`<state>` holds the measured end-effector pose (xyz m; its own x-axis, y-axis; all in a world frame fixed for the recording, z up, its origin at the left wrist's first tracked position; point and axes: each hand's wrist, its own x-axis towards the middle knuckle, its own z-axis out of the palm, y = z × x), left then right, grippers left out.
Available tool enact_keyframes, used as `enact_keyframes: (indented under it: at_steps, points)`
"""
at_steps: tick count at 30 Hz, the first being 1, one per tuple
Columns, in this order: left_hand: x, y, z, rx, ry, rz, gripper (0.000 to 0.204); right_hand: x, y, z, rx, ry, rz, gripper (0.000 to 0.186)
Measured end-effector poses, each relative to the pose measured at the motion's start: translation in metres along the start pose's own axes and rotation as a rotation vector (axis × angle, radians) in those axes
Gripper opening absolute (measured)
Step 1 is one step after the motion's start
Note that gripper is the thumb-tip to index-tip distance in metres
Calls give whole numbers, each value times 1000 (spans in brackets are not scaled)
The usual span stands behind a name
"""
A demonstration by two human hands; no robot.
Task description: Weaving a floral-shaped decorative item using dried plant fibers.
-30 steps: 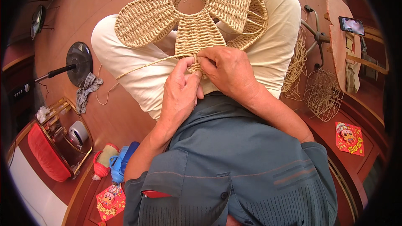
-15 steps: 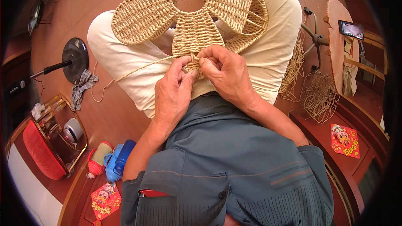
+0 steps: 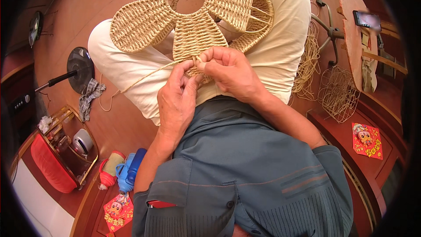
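A flower-shaped woven straw piece (image 3: 199, 35), tan, with wide petals round an open ring, lies across my lap. At the near end of its closest petal, my left hand (image 3: 177, 98) is closed, thumb and forefinger pinching the twisted straw cord beside the woven edge. My right hand (image 3: 230, 72) is closed too, its fingertips pinching a short loop of that cord close to the left fingertips. A long stretch of the straw cord (image 3: 147, 78) runs off left over my trouser leg to the floor. My fingers partly hide the woven part beneath them.
Right of my knee hang loose straw strands (image 3: 308, 63), near a wire frame (image 3: 337, 92) and a round board (image 3: 352, 35) with a phone (image 3: 367, 20) on it. Leftward are a black round base (image 3: 80, 68), a checked cloth (image 3: 91, 96) and a blue bottle (image 3: 137, 164).
The flower piece has moved slightly left in view. My right fingertips have come left, nearer the left ones, and now pinch a loop of cord that stands up at the petal's edge.
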<state>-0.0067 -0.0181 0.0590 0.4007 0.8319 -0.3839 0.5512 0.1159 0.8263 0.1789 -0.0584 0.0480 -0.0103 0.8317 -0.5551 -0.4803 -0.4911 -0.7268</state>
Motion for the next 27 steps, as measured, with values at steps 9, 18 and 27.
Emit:
enact_keyframes:
  at_steps: [9, 18, 27]
  points:
    - [14, 32, 1, 394, 188, 654, 29, -35, -42, -76, 123, -92, 70, 20]
    - [36, 36, 16, 412, 98, 600, 13, -72, -95, -166, 314, 109, -276, 24]
    - [32, 43, 31, 706, 52, 710, 23, -78, -56, -90, -260, 398, -463, 25]
